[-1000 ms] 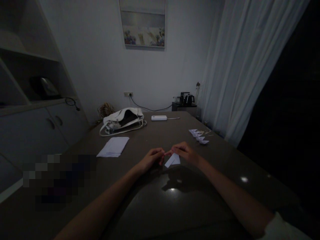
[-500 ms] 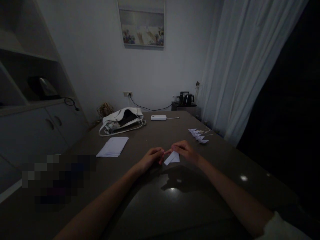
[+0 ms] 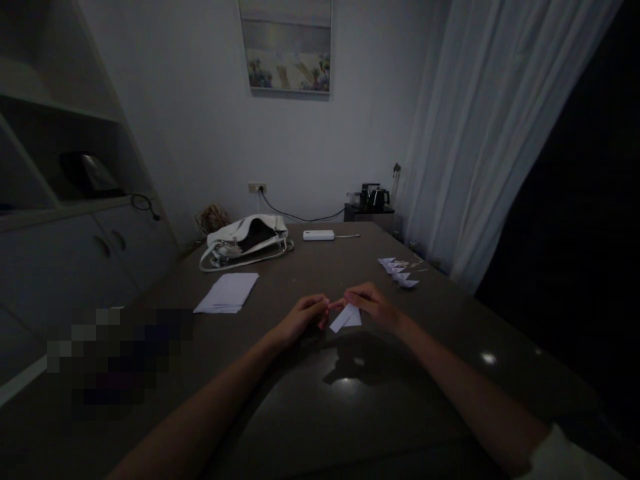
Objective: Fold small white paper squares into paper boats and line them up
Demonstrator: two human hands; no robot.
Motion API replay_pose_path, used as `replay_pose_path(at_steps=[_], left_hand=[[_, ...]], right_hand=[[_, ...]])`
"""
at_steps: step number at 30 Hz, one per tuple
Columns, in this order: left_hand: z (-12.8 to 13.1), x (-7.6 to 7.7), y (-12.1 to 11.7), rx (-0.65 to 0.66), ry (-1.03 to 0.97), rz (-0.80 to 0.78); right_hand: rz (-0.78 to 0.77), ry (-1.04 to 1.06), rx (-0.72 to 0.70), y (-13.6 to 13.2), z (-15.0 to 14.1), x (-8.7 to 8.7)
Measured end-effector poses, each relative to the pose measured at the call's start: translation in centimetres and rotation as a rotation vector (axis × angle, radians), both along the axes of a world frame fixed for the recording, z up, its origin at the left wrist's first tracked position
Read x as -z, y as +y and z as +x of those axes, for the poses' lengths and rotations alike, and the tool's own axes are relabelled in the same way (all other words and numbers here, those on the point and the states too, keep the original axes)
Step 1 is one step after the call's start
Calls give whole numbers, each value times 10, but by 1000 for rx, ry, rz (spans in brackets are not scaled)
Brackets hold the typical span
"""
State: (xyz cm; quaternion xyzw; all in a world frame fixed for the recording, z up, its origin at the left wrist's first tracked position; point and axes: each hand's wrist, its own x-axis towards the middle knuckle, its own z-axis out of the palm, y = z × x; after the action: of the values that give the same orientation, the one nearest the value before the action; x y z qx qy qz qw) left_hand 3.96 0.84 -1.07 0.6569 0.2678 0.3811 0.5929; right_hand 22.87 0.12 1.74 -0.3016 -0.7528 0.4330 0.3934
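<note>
On dark table (image 3: pixel 300 400), paper stack (image 3: pixel 227 293); wall (image 3: pixel 360 120) beyond, seemingly white.

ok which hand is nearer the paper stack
Left. The left hand is to the right of the paper stack, not touching it; the right hand is farther right, pinching a folded paper.

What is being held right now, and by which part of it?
The right hand holds a small folded white paper piece by its upper end; whether the left hand grips anything cannot be told.
</note>
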Motion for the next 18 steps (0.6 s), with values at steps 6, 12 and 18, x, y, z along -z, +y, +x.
replay_pose_path(at_steps=[6, 12, 18], left_hand=[[2, 3, 3, 30, 11, -38], [0, 3, 2, -2, 19, -6], [-1, 3, 2, -18, 39, -21]], right_hand=[[-39, 25, -170, -10, -11, -2], [-30, -7, -17, -6, -4, -5], [-22, 10, 41, 0, -2, -2]])
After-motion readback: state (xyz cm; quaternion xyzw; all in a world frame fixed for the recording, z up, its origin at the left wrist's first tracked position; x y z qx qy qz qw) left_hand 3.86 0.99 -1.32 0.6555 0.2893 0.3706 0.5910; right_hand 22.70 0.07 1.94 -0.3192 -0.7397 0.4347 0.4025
